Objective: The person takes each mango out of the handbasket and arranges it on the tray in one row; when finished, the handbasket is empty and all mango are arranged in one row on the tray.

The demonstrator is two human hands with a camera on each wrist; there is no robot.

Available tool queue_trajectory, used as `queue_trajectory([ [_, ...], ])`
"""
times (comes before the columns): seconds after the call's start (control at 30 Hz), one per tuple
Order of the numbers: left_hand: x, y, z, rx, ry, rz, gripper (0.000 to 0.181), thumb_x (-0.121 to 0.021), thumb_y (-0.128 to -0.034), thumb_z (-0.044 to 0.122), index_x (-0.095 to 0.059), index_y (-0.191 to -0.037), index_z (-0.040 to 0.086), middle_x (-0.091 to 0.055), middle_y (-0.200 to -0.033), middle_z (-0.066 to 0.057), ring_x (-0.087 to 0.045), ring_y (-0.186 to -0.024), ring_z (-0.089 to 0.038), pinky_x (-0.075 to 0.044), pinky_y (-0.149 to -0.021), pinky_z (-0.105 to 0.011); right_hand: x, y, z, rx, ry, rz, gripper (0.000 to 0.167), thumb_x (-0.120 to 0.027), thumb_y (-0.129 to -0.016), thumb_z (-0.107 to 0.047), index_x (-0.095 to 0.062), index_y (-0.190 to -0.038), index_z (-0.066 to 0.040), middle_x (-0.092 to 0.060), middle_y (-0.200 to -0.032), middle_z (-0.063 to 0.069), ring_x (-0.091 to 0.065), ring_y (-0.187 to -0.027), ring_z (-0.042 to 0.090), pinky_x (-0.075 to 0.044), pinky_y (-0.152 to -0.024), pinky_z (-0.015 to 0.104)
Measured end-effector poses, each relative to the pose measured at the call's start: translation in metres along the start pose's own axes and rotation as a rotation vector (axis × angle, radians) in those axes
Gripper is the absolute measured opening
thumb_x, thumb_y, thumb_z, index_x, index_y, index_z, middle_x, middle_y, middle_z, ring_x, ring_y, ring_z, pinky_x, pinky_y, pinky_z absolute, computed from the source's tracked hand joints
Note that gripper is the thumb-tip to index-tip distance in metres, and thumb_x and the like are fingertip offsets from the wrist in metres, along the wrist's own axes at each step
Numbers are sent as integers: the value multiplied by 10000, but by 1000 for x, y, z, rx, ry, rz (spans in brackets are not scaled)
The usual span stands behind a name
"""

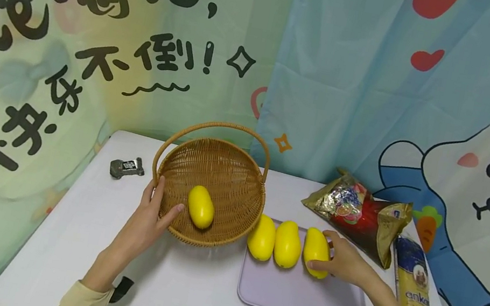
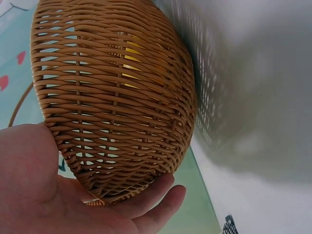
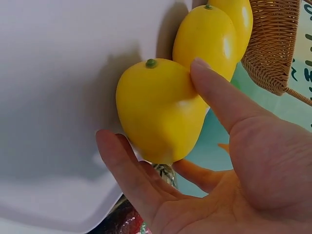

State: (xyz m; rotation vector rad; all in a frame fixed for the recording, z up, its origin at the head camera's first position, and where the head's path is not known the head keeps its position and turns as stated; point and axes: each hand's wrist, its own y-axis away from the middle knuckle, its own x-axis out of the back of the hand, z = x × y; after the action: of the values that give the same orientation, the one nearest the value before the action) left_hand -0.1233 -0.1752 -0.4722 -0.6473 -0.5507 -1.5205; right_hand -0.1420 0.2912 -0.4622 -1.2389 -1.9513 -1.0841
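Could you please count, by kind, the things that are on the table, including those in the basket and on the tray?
Yellow fruits: 4
Wicker basket: 1
Lilac tray: 1
Food packets: 2
Small dark object: 1
Total: 9

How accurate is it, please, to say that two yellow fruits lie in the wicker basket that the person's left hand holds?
Not quite: the count is wrong. The head view shows just one yellow fruit lying in the wicker basket that the person's left hand holds.
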Motion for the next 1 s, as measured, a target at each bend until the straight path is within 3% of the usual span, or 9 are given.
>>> queue_trajectory([
  [0.27,0,0,0,-3,-4,5,947,-490,-1010,605,-53,-1633,40,-27,-1682,-249,-352,-1456,-481,-395,-1122,-601,4,3,-3,-23,-61,-26,997,-831,-834,-426,-311,-1501,103,-492,-1361,398,-658,-996,338,-619,-733,406],
  [0.53,0,0,0,-8,-2,6,942,-492,-1011,601,-58,-1633,40,-27,-1682,-246,-356,-1452,-484,-391,-1123,-604,31,5,-23,26,24,31,967,-797,-849,-488,-348,-1494,75,-485,-1392,374,-641,-1086,442,-608,-822,492],
  [0.7,0,0,1,-6,-10,5,942,-493,-1011,600,-61,-1632,39,-28,-1682,-248,-359,-1451,-484,-397,-1119,-603,57,7,-54,114,39,52,894,-765,-889,-465,-375,-1499,60,-492,-1425,339,-600,-1182,480,-595,-878,507],
  [0.93,0,0,1,-7,-13,4,945,-483,-1012,606,-48,-1633,43,-22,-1683,-246,-361,-1448,-488,-400,-1116,-603,87,6,-113,256,112,34,811,-761,-892,-466,-446,-1493,-22,-543,-1438,227,-610,-1190,373,-566,-927,523],
  [1.0,-1,0,0,-7,-13,4,948,-484,-1011,609,-45,-1633,44,-21,-1683,-247,-364,-1445,-490,-398,-1117,-603,91,2,-132,265,126,9,804,-757,-896,-468,-439,-1507,-54,-535,-1456,201,-599,-1223,361,-546,-959,532],
])
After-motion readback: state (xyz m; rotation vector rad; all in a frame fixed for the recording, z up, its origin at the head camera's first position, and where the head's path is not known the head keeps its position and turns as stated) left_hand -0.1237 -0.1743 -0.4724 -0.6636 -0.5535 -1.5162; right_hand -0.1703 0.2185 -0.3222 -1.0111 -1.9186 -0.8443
